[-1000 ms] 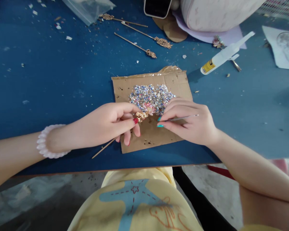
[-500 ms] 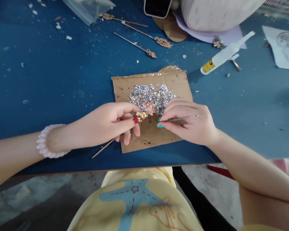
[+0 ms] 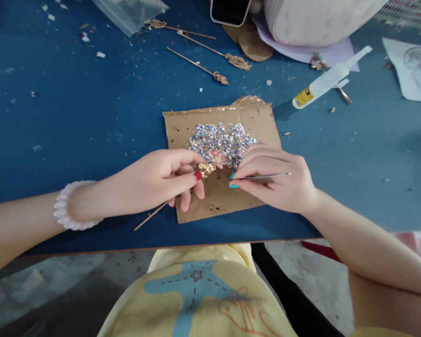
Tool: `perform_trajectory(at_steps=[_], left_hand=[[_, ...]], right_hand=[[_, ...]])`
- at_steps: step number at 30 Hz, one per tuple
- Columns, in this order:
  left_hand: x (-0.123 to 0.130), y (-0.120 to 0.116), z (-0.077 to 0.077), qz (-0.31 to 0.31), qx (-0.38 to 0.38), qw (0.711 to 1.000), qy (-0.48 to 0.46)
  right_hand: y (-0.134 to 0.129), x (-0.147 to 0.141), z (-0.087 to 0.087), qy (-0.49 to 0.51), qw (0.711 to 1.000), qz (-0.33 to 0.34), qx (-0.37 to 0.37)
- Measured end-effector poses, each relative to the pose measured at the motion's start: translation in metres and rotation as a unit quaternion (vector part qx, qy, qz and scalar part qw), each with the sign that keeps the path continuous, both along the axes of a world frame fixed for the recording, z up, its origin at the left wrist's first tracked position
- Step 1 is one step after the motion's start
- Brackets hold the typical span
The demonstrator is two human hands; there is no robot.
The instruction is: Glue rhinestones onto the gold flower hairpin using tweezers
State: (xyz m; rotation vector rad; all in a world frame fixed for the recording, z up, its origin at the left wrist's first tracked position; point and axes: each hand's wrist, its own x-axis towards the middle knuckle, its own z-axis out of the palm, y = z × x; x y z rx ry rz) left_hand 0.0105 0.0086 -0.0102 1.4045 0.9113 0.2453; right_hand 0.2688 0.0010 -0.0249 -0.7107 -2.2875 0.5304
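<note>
Between thumb and fingers, my left hand point(image 3: 164, 180) pinches a gold hairpin point(image 3: 206, 169) by its ornate head; the thin stick comes out below the hand toward the lower left. Pink pieces point(image 3: 217, 158) show at the ornament's upper right end. My right hand point(image 3: 277, 178) is closed on a slim metal tool, apparently tweezers point(image 3: 266, 176), its tip close to the right of the ornament. Under both hands lies a cardboard sheet point(image 3: 196, 213) bearing a spread of small blue, white and pink chips point(image 3: 210, 138). The right fingers partly cover the chips.
Several gold hairpins point(image 3: 236, 62) lie at the back beside a plastic bag point(image 3: 129, 14). A white bottle with a yellow label point(image 3: 303, 97) lies to the right. Behind are a phone point(image 3: 229, 11), a pale pouch point(image 3: 319, 21) and a printed sheet point(image 3: 417, 70).
The tool in my right hand has tilted slightly, its fingertips dipping a little lower. My left hand and the hairpin stay practically still.
</note>
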Motion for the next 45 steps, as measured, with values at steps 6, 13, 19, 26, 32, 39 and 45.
perform_trajectory(at_steps=[6, 13, 19, 26, 32, 39, 45], left_hand=[[0.001, 0.000, 0.002, -0.002, -0.003, 1.000, 0.013], [0.003, -0.001, 0.008, -0.014, -0.040, 0.998, 0.039], [0.004, -0.001, 0.009, -0.024, -0.052, 0.998, 0.038], [0.004, -0.001, 0.009, -0.025, -0.053, 0.998, 0.031], [0.005, -0.002, 0.011, -0.026, -0.052, 0.998, 0.033], [0.003, -0.001, 0.010, -0.011, -0.044, 0.998, 0.043], [0.004, 0.002, 0.009, 0.029, -0.010, 0.998, 0.049]], right_hand=[[0.001, 0.000, 0.002, 0.044, 0.999, 0.002, -0.028], [0.001, -0.002, 0.005, 0.084, 0.996, -0.023, -0.011], [0.001, -0.003, 0.005, 0.095, 0.995, -0.019, 0.001], [0.000, -0.004, 0.005, 0.075, 0.997, -0.028, 0.008], [0.000, -0.004, 0.005, 0.078, 0.997, -0.020, 0.003], [-0.001, -0.004, 0.006, 0.073, 0.997, -0.026, -0.013], [0.001, -0.006, -0.001, 0.043, 0.997, -0.067, -0.014]])
